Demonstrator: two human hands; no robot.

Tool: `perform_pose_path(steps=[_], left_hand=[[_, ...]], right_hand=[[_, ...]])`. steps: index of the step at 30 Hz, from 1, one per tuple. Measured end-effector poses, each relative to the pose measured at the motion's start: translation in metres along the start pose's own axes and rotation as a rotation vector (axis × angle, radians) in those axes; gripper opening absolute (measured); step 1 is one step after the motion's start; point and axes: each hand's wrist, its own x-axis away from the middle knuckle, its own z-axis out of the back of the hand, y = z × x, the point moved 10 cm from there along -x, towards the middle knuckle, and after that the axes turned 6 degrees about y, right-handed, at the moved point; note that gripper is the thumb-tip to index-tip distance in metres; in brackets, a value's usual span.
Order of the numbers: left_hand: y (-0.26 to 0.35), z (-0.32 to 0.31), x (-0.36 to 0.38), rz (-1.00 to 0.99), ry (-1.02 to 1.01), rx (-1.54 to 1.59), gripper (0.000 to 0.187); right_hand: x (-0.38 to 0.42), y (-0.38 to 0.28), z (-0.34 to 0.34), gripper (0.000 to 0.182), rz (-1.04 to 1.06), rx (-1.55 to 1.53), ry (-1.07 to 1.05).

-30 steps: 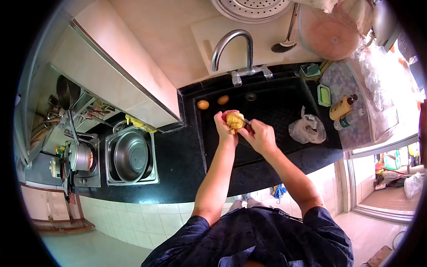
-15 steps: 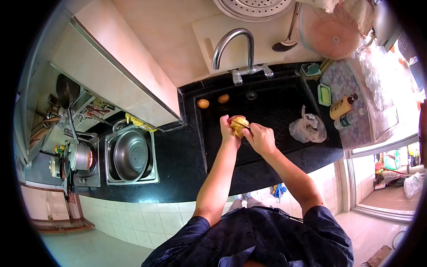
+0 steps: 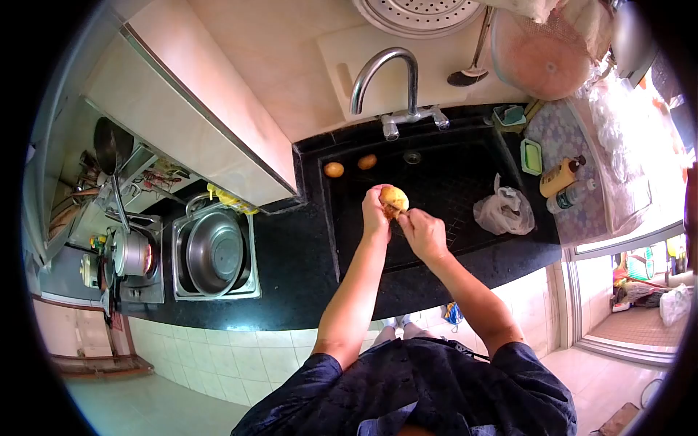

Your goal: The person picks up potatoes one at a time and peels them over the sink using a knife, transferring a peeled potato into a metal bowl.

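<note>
Over the black sink (image 3: 451,156), my left hand (image 3: 374,213) is wrapped round a partly peeled potato (image 3: 394,197). Its top shows pale yellow flesh, while brown skin remains lower down. My right hand (image 3: 424,234) is closed on a small thin-bladed tool (image 3: 400,211) held against the potato's near side; most of it is hidden by the fingers. Two unpeeled potatoes, a left one (image 3: 334,169) and a right one (image 3: 367,161), lie at the sink's back left.
A chrome faucet (image 3: 414,80) arches above the sink. A clear plastic bag (image 3: 503,211) sits at the sink's right side. Bottles (image 3: 560,176) and a green soap dish (image 3: 531,156) stand beyond it. Leftward are a metal basin (image 3: 216,251) and a pot (image 3: 131,252) on the stove.
The potato has been turned in my left hand, so its smooth pale end now faces up. My right hand has shifted slightly down and left, with the tool lower on the potato.
</note>
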Motion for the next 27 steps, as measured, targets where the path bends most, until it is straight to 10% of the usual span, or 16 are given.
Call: perform_pose_path(steps=[27], left_hand=[[-0.017, 0.019, -0.01, -0.011, 0.109, -0.034, 0.034]], right_hand=[[-0.009, -0.005, 0.002, 0.035, 0.102, 0.18, -0.035]])
